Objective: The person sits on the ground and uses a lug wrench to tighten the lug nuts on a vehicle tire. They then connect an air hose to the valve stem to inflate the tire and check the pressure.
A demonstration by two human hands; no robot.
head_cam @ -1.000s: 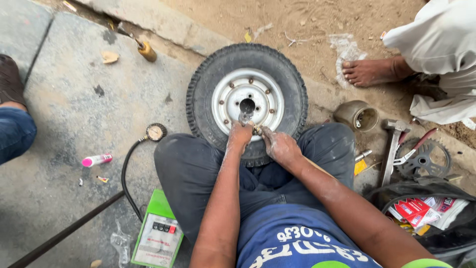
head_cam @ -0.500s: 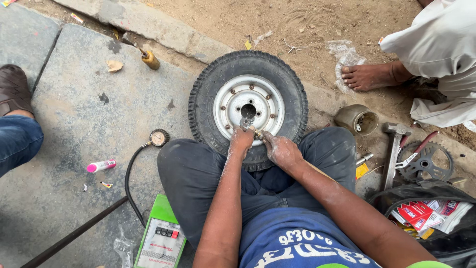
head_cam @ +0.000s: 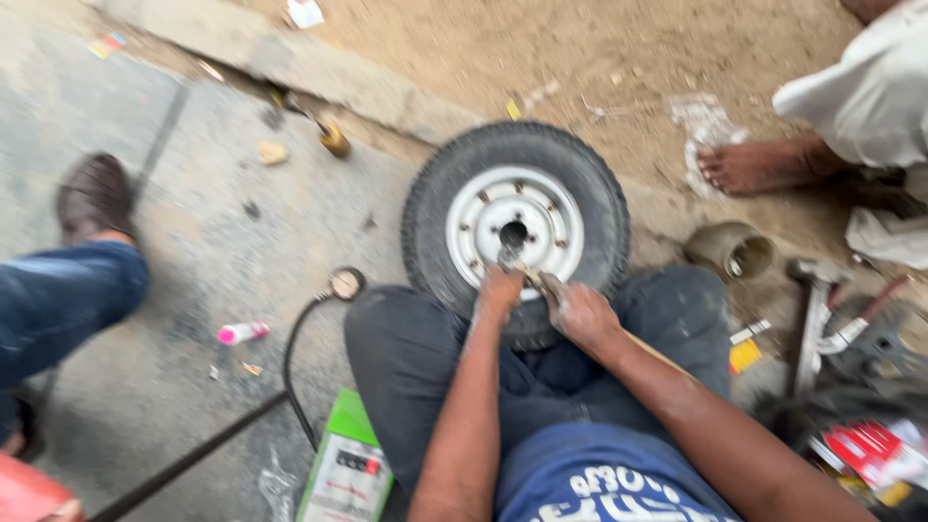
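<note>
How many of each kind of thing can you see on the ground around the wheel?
Wheels with tyre: 1
Round pressure gauges on a black hose: 1
Pink and white small bottles: 1
Green and white boxes: 1
Short metal pipe pieces: 1
Hammers: 1
Total: 6
The left hand and right hand both work at the wheel's white rim.

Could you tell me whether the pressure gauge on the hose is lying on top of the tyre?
No, the pressure gauge lies on the pavement left of the tyre, apart from it.
</note>
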